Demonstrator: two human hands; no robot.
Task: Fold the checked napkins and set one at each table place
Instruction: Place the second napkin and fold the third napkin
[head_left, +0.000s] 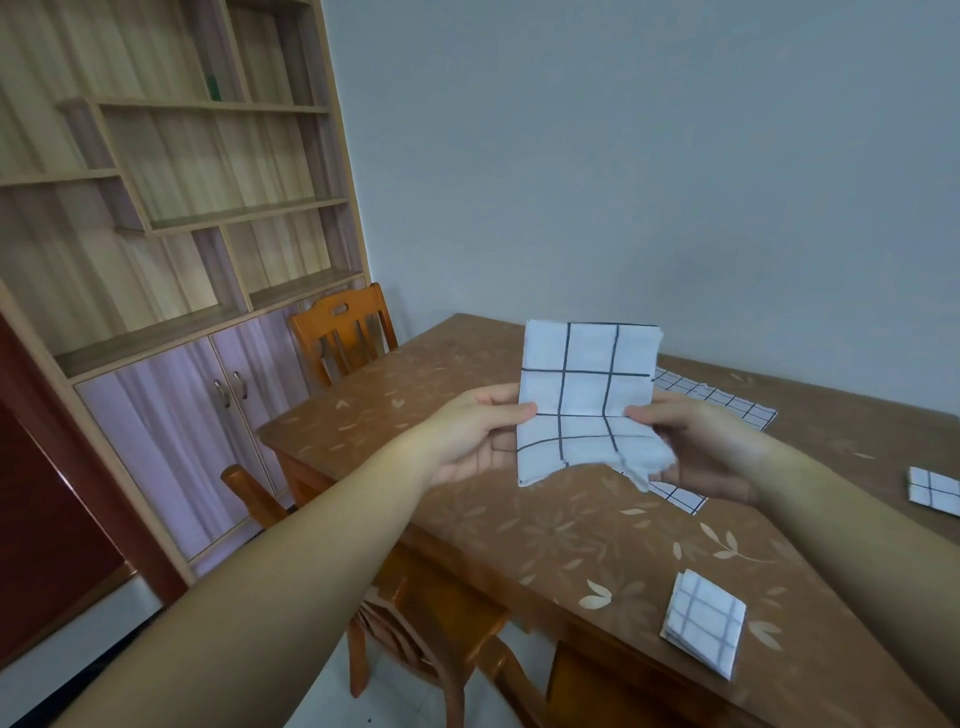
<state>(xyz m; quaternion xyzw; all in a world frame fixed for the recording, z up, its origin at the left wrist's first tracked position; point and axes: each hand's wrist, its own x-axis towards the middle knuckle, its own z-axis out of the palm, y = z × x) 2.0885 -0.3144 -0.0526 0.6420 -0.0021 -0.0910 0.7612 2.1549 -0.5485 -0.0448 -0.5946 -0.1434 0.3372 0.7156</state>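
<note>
Table edge: the table (467, 405) has its left edge running from the far wall down toward the near right, and both forearms reach across it.
Open room: bare patterned tabletop lies below the hands and on toward the near edge; the far wall closes off the table's back side.
Checked napkin: the checked napkin (587, 400) is up in the air above the left part of the table, partly folded, touching nothing but the hands.
Axis: its long side stands upright, folded top edge straight and toward the far wall, loose layers ragged at the lower right corner.
Left hand: the left hand (483, 431) pinches the napkin's left edge, thumb on the front.
Right hand: the right hand (691, 447) pinches the right edge, so the hands are apart with the cloth between them.
Other napkins: a flat napkin (717, 400) lies far right behind the held one, a second piece (675, 496) peeks out under the right hand, a folded square (704, 629) sits near the near edge, and another folded one (935, 491) is at the right border.
Chairs: a far chair (340, 332) stands at the table's far left corner, and a near chair (415, 639) is tucked under the left edge.
Cabinet: a shelf cabinet (182, 208) fills the left wall.
</note>
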